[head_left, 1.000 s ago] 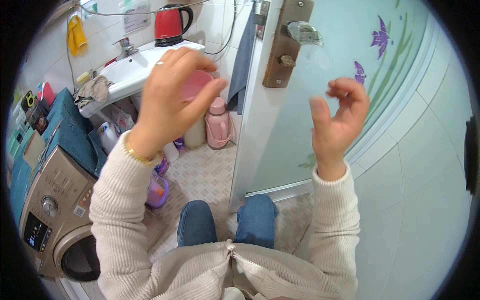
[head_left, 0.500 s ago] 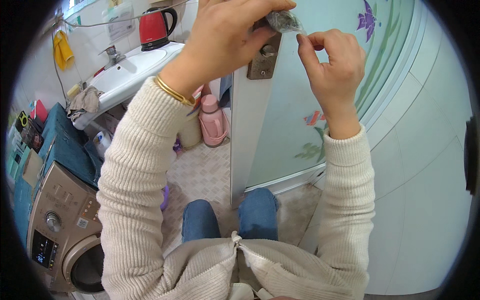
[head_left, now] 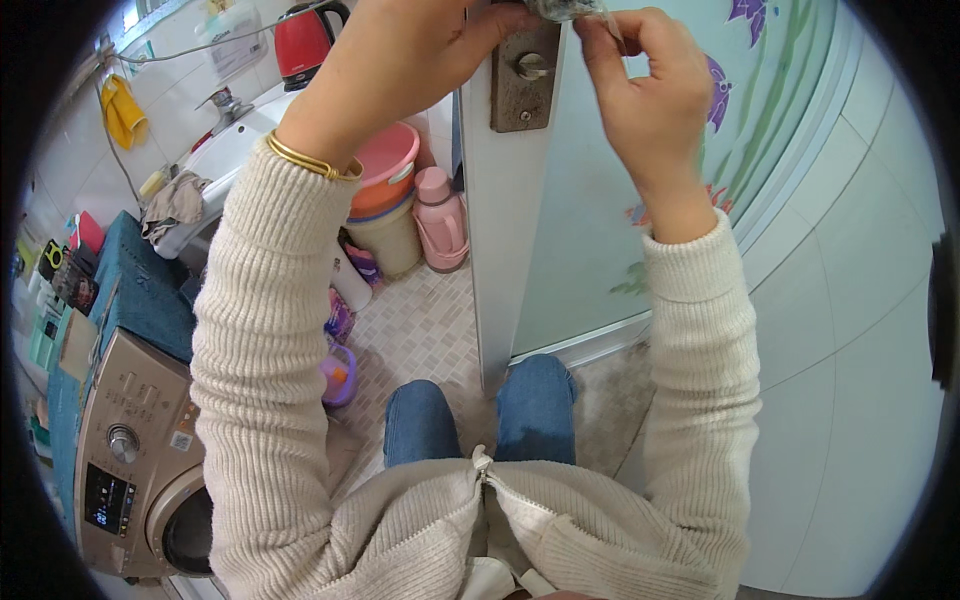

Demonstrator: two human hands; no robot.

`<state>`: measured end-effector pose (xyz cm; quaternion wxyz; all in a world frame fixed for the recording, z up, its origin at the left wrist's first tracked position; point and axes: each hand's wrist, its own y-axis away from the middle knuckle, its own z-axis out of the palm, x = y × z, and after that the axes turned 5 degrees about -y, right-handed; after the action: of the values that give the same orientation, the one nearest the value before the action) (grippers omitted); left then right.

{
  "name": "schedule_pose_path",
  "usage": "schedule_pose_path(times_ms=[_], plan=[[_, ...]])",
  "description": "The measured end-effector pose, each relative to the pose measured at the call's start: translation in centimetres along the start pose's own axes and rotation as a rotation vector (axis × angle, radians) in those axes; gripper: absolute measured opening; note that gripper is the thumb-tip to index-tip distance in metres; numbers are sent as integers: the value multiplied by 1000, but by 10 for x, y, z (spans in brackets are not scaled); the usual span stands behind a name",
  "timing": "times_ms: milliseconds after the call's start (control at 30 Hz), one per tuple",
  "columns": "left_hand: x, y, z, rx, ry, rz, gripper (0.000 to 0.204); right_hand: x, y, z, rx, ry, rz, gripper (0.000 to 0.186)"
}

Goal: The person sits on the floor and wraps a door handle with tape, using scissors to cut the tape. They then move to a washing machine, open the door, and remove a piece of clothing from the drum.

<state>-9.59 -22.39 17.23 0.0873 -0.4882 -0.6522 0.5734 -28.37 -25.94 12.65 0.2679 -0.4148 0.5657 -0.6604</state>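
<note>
Door handle (head_left: 567, 8), long axis sideways, points toward right hand (head_left: 652, 92), pinched on clear wrap (head_left: 613, 32); left hand (head_left: 415, 62) cropped, grip unclear.

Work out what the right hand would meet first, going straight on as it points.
The right hand would probably meet the wrapped knob, right by its fingertips; whether they touch is unclear.

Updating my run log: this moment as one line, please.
left hand: at wrapped knob; right hand: pinching clear film; pink thermos: on floor
</note>
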Motion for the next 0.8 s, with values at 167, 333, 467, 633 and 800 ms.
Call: schedule_pose_path(times_ms=[167, 333, 467, 633, 800], plan=[[-9, -6, -6, -53, 4, 73, 47, -2, -9, -24, -88, 286, -184, 16], [-12, -1, -4, 8, 47, 94, 44, -16, 10, -2, -30, 45, -13, 13], [-20, 1, 2, 86, 75, 116, 41, -27, 9, 23, 81, -89, 118, 18], [-15, 5, 3, 64, 225, -82, 39, -36, 12, 30, 58, -290, 342, 13], [-15, 6, 3, 82, 275, -59, 41, -38, 17, 39, 175, -427, 486, 10]])
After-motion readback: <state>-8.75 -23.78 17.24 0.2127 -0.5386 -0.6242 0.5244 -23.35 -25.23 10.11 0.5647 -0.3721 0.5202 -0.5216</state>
